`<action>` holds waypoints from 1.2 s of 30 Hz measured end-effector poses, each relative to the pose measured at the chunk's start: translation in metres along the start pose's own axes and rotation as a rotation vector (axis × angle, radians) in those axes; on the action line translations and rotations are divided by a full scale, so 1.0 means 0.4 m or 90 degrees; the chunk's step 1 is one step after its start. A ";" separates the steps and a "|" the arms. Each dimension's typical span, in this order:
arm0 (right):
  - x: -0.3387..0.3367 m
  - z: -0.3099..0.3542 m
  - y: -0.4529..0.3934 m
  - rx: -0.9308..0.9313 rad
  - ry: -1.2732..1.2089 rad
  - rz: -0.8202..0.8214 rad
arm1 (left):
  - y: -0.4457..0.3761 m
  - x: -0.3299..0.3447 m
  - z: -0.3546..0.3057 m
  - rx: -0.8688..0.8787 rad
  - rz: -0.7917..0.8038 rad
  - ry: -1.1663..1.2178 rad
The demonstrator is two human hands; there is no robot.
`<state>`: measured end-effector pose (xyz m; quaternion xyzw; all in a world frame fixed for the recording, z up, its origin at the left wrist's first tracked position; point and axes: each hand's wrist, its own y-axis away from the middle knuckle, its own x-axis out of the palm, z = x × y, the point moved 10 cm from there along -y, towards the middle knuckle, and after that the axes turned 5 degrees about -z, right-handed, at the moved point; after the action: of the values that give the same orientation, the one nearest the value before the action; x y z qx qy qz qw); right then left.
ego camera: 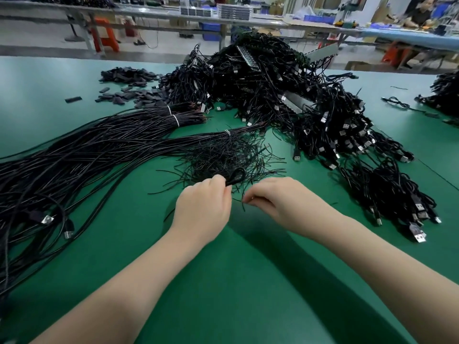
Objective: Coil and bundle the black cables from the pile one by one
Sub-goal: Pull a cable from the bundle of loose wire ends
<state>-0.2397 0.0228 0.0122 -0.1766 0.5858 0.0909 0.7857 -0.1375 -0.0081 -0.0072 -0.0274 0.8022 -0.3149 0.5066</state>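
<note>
My left hand (202, 207) grips a coiled black cable (237, 176); a small loop of it sticks out past my fingers. Just to the right, my right hand (274, 201) pinches a thin black twist tie (242, 207) between thumb and fingertips. Both hands hover over the near edge of a scatter of thin black ties (228, 155). Long uncoiled black cables (87, 155) fan out to the left, banded with white ties at their far ends. A big heap of bundled USB cables (285, 90) rises behind.
More bundled cables (387, 194) trail down the right side of the green table (248, 281). Small black sleeve pieces (129, 85) lie at the far left. Another cable heap (444, 93) sits at the right edge. Benches and a seated person (419, 16) are in the background.
</note>
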 end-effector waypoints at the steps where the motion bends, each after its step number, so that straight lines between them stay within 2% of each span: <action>1: -0.002 0.017 -0.007 -0.007 -0.002 -0.001 | 0.004 0.001 -0.007 0.014 0.002 -0.006; 5: -0.028 0.026 -0.029 0.004 0.004 -0.056 | 0.010 0.017 -0.018 0.039 0.028 -0.021; 9: -0.030 0.012 -0.033 0.015 -0.022 -0.069 | 0.015 0.013 -0.040 0.084 0.032 -0.066; 18: -0.064 0.011 -0.019 0.009 -0.091 -0.156 | 0.022 -0.005 -0.072 0.146 -0.012 -0.103; 21: -0.056 0.010 -0.017 0.026 -0.122 -0.154 | 0.029 -0.002 -0.088 0.186 -0.022 -0.200; 25: -0.047 -0.001 -0.025 0.053 -0.156 -0.102 | 0.030 -0.014 -0.092 0.204 -0.063 -0.180; 28: -0.057 -0.004 -0.042 0.036 -0.072 -0.030 | 0.029 -0.012 -0.096 0.215 -0.065 -0.174; 32: -0.051 0.025 -0.055 -0.047 0.170 0.066 | 0.026 -0.007 -0.094 0.201 -0.069 -0.159; 34: -0.047 0.044 -0.057 -0.089 0.237 0.063 | 0.025 -0.009 -0.091 0.200 -0.085 -0.143; 36: -0.053 0.049 -0.060 -0.098 0.218 0.027 | 0.025 -0.003 -0.086 0.205 -0.081 -0.143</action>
<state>-0.2201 0.0097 0.0414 -0.2368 0.7059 0.1208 0.6565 -0.1627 0.0167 -0.0017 -0.0314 0.6768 -0.4653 0.5696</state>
